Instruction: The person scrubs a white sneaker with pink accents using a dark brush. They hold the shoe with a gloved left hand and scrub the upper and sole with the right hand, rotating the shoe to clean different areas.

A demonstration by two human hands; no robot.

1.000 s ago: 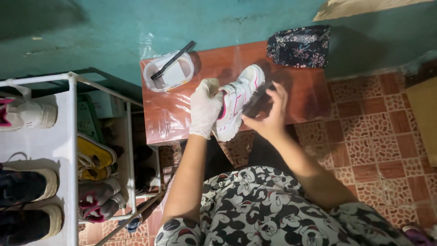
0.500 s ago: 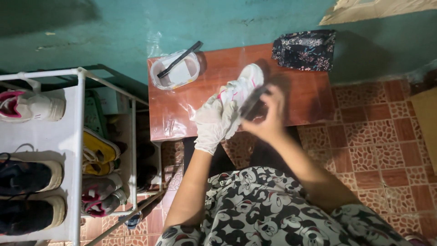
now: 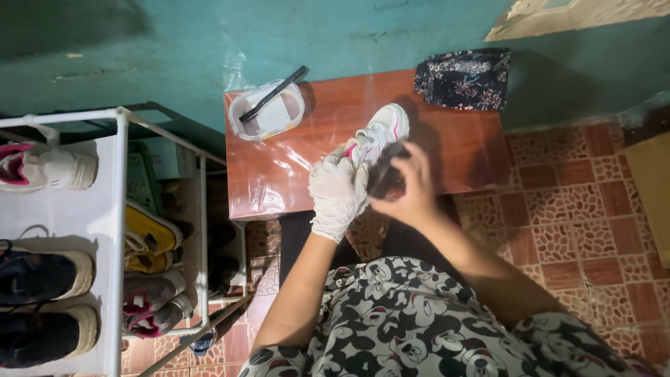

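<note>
My left hand, in a white glove, grips a white sneaker with pink trim over the near edge of a low red-brown table. My right hand, bare, is closed on a dark brush that lies against the side of the shoe. Most of the sneaker's heel end is hidden behind my hands.
A clear plastic tub with a dark brush resting across it stands on the table's far left. A dark floral pouch lies at the far right edge. A white shoe rack with several shoes stands left. Patterned floor tiles spread right.
The sneaker and both hands have stayed over the table's near edge; the brush hand has shifted slightly along the shoe. The camera has drifted, moving the scene right in view.
</note>
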